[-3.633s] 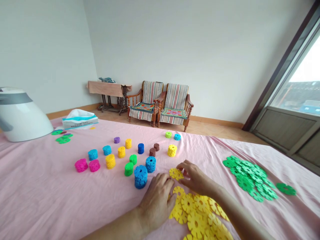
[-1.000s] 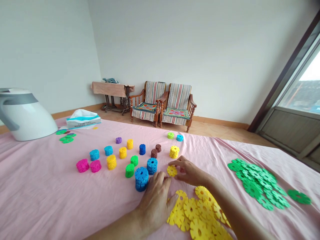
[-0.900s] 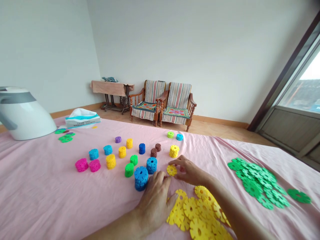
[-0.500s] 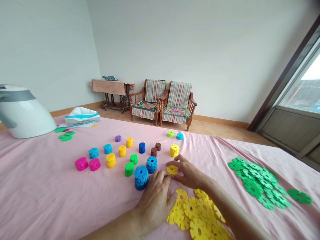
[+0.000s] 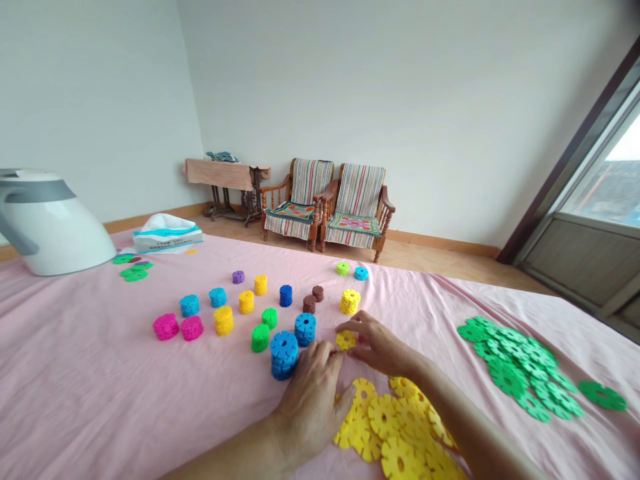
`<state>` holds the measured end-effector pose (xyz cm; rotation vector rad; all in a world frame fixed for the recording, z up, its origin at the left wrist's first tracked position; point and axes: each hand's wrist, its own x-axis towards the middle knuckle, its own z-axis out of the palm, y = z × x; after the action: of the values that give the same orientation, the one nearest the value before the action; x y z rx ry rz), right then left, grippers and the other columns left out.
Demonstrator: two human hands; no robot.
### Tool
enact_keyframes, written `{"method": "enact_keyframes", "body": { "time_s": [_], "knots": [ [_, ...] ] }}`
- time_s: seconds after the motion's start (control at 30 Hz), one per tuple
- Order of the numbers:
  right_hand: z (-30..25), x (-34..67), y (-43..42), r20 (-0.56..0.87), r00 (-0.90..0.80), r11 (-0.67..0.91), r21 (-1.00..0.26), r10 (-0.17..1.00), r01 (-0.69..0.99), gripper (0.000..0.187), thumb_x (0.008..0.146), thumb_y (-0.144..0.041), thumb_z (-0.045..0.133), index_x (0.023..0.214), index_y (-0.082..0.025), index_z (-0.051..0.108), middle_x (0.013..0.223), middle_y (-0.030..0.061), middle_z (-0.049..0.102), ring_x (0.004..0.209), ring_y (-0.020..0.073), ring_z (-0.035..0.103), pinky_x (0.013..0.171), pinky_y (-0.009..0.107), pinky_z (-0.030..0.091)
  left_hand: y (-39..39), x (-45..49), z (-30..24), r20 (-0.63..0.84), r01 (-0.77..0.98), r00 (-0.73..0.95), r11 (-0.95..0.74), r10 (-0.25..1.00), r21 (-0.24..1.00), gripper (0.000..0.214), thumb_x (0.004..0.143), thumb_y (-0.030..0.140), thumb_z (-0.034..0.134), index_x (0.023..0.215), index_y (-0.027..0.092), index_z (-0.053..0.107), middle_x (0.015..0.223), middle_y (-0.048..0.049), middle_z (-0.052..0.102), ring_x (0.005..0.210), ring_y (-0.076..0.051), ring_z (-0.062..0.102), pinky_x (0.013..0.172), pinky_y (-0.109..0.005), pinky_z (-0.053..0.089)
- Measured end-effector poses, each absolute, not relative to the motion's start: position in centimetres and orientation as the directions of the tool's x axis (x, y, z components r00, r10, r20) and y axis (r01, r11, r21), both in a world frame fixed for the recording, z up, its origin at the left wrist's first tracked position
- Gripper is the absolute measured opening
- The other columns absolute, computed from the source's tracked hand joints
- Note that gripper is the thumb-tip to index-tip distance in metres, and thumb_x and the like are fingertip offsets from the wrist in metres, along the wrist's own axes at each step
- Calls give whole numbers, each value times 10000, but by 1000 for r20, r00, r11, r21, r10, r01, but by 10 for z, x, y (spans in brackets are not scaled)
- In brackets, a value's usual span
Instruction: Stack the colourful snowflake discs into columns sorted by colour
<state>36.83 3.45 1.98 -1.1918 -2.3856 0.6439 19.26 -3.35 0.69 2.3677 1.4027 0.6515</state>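
Observation:
My right hand (image 5: 380, 343) has its index finger and thumb closed around the edges of a yellow notched disc (image 5: 345, 340) low over the cloth. Beside it my left hand (image 5: 315, 380) rests with fingers bent forward and thumb apart, its fingertips close to that disc and partly hidden. Two stacks of blue notched discs, a nearer blue stack (image 5: 284, 355) and a farther blue stack (image 5: 305, 329), stand just left of my left fingers. Under my wrists spreads a loose pile of yellow discs (image 5: 400, 427), near the left thumb. Farther off is a yellow stack (image 5: 351, 301).
Small stacks in pink (image 5: 165, 327), green (image 5: 260, 338), brown (image 5: 309, 304) and other colours stand left of centre on the pink cloth (image 5: 125, 373). Green discs (image 5: 520, 367) lie heaped at right. A white kettle (image 5: 65, 227) and tissue box (image 5: 168, 235) stand at back left.
The view has shifted very slightly. Both hands and the yellow disc stay almost in place; the right fingers have moved only a little around it.

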Motion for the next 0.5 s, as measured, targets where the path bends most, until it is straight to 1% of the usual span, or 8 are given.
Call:
{"method": "enact_keyframes", "body": {
  "time_s": [0.33,0.5],
  "knots": [
    [14,369,39,169,-525,510,-599,834,617,362,702,-141,632,1055,-221,638,964,52,520,788,144,538,766,289,465,-33,193,3,250,716,415,-484,875,504,305,843,302,506,1127,197,546,1088,-72,520,1056,-245,439,963,-399,351],
    [17,368,38,156,-510,491,-603,846,629,361,685,-145,650,1040,-204,648,935,51,528,782,149,536,757,296,460,-32,193,3,248,715,420,-487,873,502,315,840,291,510,1139,197,544,1099,-69,529,1062,-244,437,964,-396,354]
  ]
}}
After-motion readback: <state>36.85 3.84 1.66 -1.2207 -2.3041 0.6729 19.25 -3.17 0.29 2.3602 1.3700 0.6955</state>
